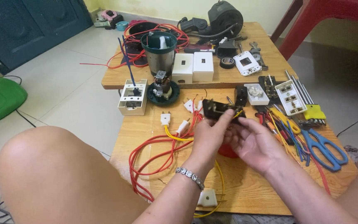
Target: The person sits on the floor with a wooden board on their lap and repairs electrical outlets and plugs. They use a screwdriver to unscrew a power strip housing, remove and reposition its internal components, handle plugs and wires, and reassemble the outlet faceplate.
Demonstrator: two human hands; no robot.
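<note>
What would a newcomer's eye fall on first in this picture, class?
Both hands, left hand and right hand, meet mid-table around a small black part with wires. Loops of red wire spread over the wooden table to their left, and blue scissors lie at the right edge.

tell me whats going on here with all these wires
A person sits at a low wooden table and holds a small black electrical part up in both hands: left hand, right hand. Red wires and yellow wires with white plugs lie below them. Blue scissors, screwdrivers and white switch boxes lie around.
</note>
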